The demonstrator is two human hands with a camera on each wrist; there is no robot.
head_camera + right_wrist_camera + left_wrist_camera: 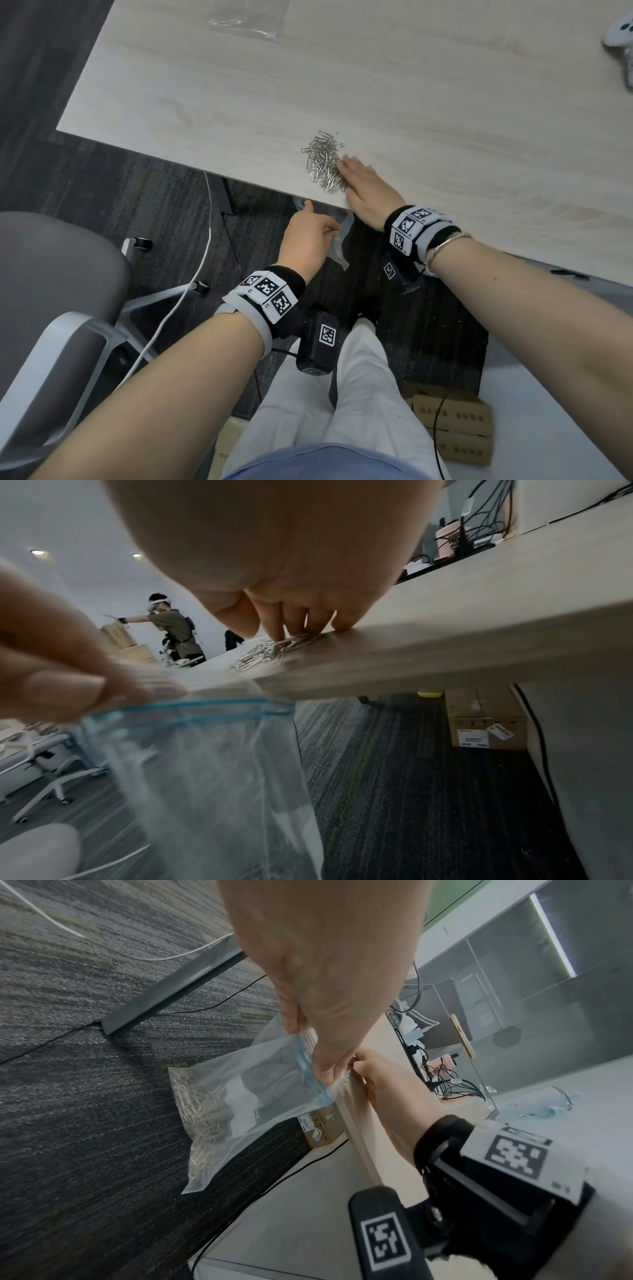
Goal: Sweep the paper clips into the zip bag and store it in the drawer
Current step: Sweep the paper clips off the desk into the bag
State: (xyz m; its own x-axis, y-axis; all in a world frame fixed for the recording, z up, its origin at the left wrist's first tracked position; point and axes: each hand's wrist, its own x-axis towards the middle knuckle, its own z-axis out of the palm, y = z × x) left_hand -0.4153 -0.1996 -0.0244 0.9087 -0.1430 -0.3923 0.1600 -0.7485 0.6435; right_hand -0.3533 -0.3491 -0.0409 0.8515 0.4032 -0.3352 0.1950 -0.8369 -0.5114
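A pile of silver paper clips (pixel 323 162) lies on the light wood table (pixel 376 85) near its front edge. My right hand (pixel 363 188) rests flat on the table, fingers straight against the right side of the pile (pixel 274 649). My left hand (pixel 308 236) pinches the blue-zipped rim of a clear zip bag (pixel 240 1102) and holds it open just below the table edge. The bag (pixel 212 764) hangs down, and several clips (pixel 192 1110) lie in its bottom. No drawer shows in any view.
A second clear plastic bag (pixel 248 20) lies at the table's far side, a white controller (pixel 621 37) at the far right. A grey office chair (pixel 58 294) stands left, cardboard boxes (pixel 452 428) and cables on the carpet below. Another person (pixel 174 631) works far off.
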